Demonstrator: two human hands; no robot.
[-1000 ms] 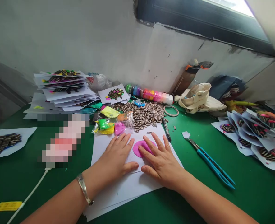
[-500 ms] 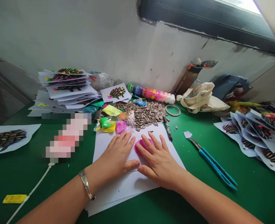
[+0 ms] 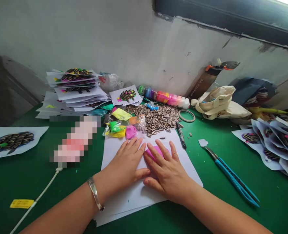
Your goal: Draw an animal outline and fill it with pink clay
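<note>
— Pink clay [image 3: 158, 150], is that what lies under the fingers?
— Yes, a flattened patch on the upper middle of the white paper [image 3: 139, 195], mostly covered by the right hand [image 3: 168, 172]
— How does that hand sit?
— Spread flat, palm down, fingers stretched out over the clay, gripping nothing
— And the left hand [image 3: 126, 162]?
— Also flat and open, palm on the paper just left of the clay, fingers straight, nothing held. Its thumb lies close to the right thumb. Whether its forefinger touches the clay, I cannot tell. A metal bracelet [image 3: 95, 193] sits on that wrist, just off the paper's near left corner
— What is around the paper?
— It is a small stack of sheets on a green table [image 3: 36, 175]. At its far edge lies a heap of striped sunflower seeds [image 3: 158, 118], and at its far left corner small bags of coloured clay [image 3: 119, 130], green, yellow and pink. A black pen [image 3: 181, 136] lies by the far right corner. Right of the paper, apart from it, a blue cutter [image 3: 234, 180] lies slantwise
— And farther off?
— Beyond the seeds from the paper, a row of clay tubs [image 3: 163, 97] lines the wall, with a tape ring [image 3: 186, 115] near it. Far left of the paper stands a pile of cards [image 3: 75, 87] bearing seed pictures, and near left a white cable [image 3: 36, 201] runs across the table
</note>
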